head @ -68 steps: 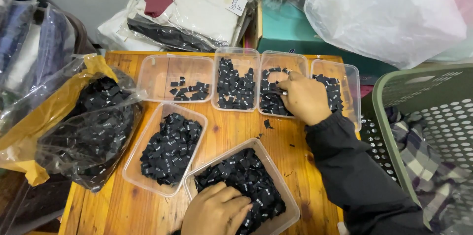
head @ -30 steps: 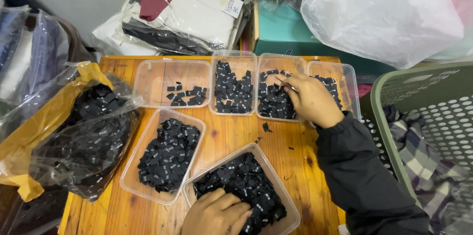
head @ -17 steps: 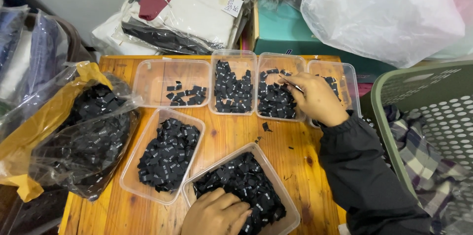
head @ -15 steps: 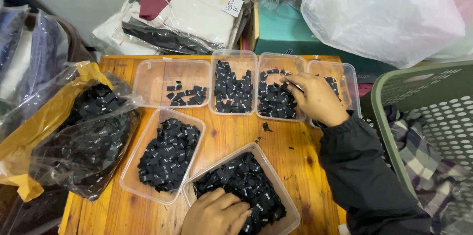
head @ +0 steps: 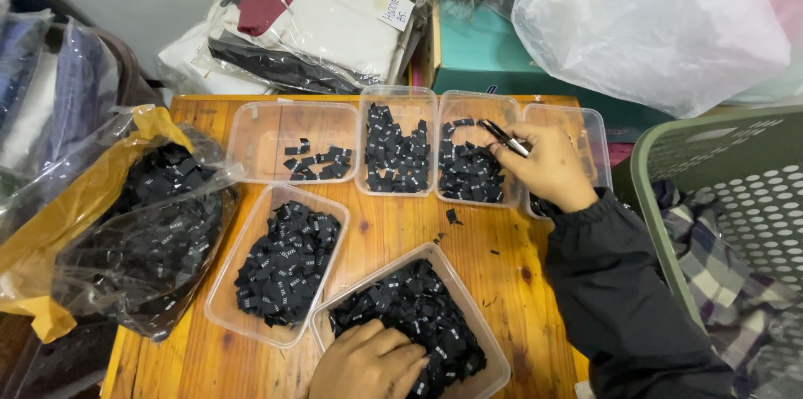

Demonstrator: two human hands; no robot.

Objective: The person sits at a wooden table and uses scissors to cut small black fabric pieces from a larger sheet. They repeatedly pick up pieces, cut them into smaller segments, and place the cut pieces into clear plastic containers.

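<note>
Pinching a black label point(head: 500, 133) in right hand point(head: 548, 166) grip, left hand point(head: 368, 364) seemingly curled, resting in near tray point(head: 493, 365)

Right hand point(head: 548, 166) pinching black labels point(head: 506, 137)

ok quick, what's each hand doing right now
Left hand: resting in the near tray of black labels, grip cannot be told.
Right hand: pinching a black label over the far tray.

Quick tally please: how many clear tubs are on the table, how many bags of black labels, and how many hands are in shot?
Clear plastic tubs: 6, four in the back row and two in front
Bags of black labels: 1
Hands: 2, left hand and right hand
Total: 9
</note>
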